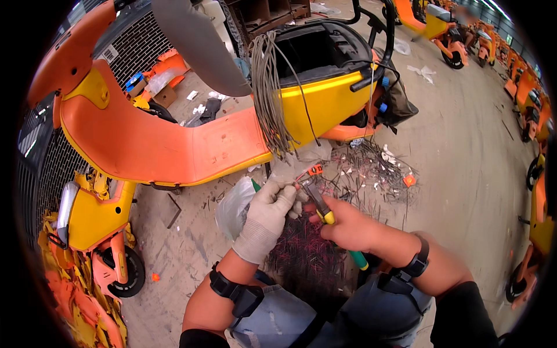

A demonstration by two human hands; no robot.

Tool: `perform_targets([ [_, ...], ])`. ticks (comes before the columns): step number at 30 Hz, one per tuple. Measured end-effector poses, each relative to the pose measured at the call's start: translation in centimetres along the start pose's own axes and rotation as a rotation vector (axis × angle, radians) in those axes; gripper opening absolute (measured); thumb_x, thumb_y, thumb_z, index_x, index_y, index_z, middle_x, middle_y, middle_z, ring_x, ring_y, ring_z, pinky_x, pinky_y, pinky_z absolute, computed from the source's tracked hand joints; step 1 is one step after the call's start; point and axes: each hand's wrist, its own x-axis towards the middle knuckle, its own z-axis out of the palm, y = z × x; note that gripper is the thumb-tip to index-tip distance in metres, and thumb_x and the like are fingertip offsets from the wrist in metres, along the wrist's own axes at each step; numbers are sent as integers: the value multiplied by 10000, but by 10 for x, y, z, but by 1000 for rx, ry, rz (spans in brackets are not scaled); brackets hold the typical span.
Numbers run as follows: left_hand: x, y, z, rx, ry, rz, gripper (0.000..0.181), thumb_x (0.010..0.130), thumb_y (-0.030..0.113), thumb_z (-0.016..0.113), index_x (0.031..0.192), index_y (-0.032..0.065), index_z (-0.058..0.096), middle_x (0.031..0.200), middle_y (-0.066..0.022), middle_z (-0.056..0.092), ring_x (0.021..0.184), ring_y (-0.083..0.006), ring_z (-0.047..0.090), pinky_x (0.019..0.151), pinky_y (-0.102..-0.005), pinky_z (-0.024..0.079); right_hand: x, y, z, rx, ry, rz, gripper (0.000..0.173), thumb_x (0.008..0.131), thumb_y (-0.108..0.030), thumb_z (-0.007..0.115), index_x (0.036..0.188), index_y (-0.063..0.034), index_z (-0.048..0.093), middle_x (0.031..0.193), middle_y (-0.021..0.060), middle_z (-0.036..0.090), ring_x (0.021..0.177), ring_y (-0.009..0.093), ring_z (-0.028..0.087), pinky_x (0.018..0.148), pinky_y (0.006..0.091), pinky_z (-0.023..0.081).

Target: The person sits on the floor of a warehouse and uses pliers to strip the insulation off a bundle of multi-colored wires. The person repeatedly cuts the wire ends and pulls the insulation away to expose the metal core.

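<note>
My left hand (266,208), in a pale knit glove, pinches the end of a thin wire in front of me. A reddish wire (301,176) runs from near the fingertips toward an orange tag (315,169) that bears dark marks. Bare, my right hand (350,224) grips pliers (320,203) with grey jaws and yellow-and-green handles. Their jaws are close beside the gloved fingertips; whether they touch the wire is hard to tell. Beneath both hands lies a heap of short black and red wire pieces (304,252). A translucent plastic bag (233,206) is left of the glove.
An orange-and-yellow scooter body (226,141) stands ahead, with a bundle of grey cables (267,100) draped over it. Wire scraps (374,174) litter the floor. Scooter panels (82,300) are piled at left. More scooters (528,108) line the right, and a person (465,26) is far back.
</note>
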Motion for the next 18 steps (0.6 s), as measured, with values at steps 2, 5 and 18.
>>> perform_targets([
  [2, -2, 1, 2, 28, -50, -10, 210, 1029, 192, 526, 1125, 8, 554, 943, -50, 616, 763, -103, 571, 668, -237, 471, -3, 0, 0, -6, -2, -19, 636, 796, 84, 561, 1404, -18, 404, 1230, 88, 576, 1105, 176, 559, 888, 309, 493],
  [5, -7, 4, 7, 94, -32, -11, 176, 1023, 165, 532, 1106, 14, 566, 922, -42, 619, 772, -99, 581, 679, -238, 477, -8, -3, -1, -19, -15, 9, 636, 792, 72, 566, 1401, -34, 416, 1199, 93, 594, 1076, 163, 557, 874, 306, 488],
  [18, -12, 3, 19, 513, -90, 164, 114, 973, 107, 574, 1003, 1, 604, 798, -28, 618, 693, -94, 565, 646, -253, 475, -6, 6, -5, -87, 75, -61, 403, 811, 26, 590, 1203, -45, 532, 926, 18, 576, 781, 108, 538, 680, 270, 463],
])
